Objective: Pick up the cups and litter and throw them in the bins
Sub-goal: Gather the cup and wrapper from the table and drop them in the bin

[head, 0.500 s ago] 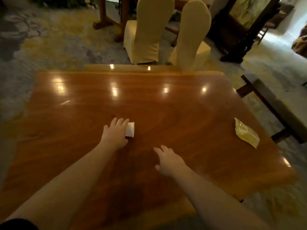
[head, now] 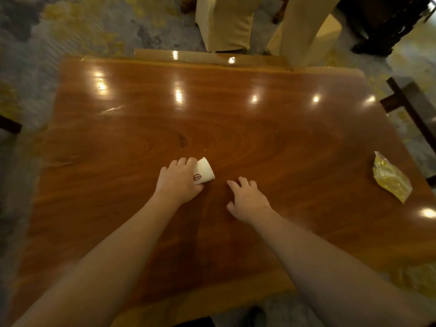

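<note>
A small white paper cup (head: 204, 171) with a red logo lies tilted on its side near the middle of the wooden table (head: 236, 128). My left hand (head: 178, 179) is wrapped around its left part, fingers over the top and thumb beneath. My right hand (head: 247, 199) hovers flat just to the right of the cup, fingers spread, holding nothing. A crumpled yellow wrapper (head: 390, 179) lies near the table's right edge, far from both hands.
Two cream-covered chairs (head: 226, 22) stand beyond the table's far edge. A dark wooden bench frame (head: 410, 107) sits off to the right. Patterned carpet surrounds the table. No bin is in view.
My left hand has closed around the cup, which has tipped so its red logo shows. My right hand has shifted slightly forward. The camera has tilted further down.
</note>
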Motion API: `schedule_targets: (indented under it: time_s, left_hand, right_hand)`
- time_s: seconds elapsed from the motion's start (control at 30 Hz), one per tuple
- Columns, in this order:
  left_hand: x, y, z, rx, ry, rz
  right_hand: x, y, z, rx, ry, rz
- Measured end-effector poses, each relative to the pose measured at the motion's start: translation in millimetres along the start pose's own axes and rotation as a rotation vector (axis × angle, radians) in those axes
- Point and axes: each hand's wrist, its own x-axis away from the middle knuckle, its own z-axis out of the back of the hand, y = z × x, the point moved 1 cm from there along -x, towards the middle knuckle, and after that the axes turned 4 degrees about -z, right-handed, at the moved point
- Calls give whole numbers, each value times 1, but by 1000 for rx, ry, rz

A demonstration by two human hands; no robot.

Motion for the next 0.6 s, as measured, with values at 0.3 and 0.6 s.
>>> schedule_targets:
  time_s: [0.3,0.6]
  left_hand:
    - [40,17,11,93,1,105]
    - [29,98,18,81,52,201]
  right_hand:
    - [-2,19,15,35,-136,96]
    - [-4,106,45,-208,-204,311]
